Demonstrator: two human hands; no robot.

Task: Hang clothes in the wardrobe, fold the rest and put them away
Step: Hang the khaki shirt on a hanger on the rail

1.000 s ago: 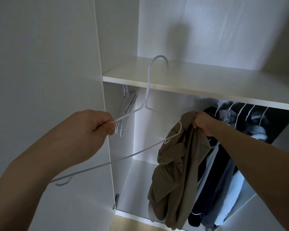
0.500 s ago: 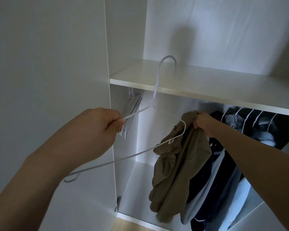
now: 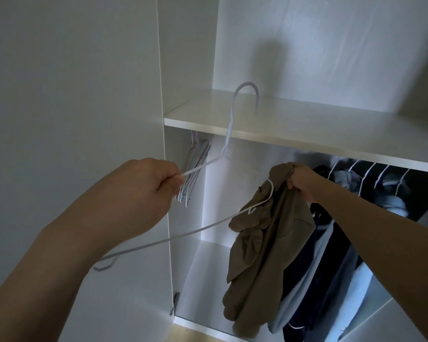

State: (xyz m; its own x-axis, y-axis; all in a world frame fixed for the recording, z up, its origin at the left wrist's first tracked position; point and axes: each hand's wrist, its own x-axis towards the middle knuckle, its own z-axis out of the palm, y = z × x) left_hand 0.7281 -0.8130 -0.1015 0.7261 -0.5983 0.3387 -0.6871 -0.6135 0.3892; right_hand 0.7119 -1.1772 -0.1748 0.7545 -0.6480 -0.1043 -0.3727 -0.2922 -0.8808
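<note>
1. White wardrobe [image 3: 331, 58]; its shelf [image 3: 307, 129] spans above hung dark clothes [image 3: 331, 267].
2. Spare hangers [image 3: 195, 169] hang far left.
3. Left hand [image 3: 143, 193] grips a white wire hanger [image 3: 229, 134].
4. Right hand [image 3: 304, 183] clutches the olive garment [image 3: 262, 255] in front of the hung clothes.

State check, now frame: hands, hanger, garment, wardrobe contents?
left hand: grips white wire hanger, held in the air
right hand: grips olive garment, bunched, dangling
hanger's far end: touching the garment, not clearly threaded in
spare hangers: hanging empty, at left
dark clothes: hung on rail
shelf: bare where visible
</note>
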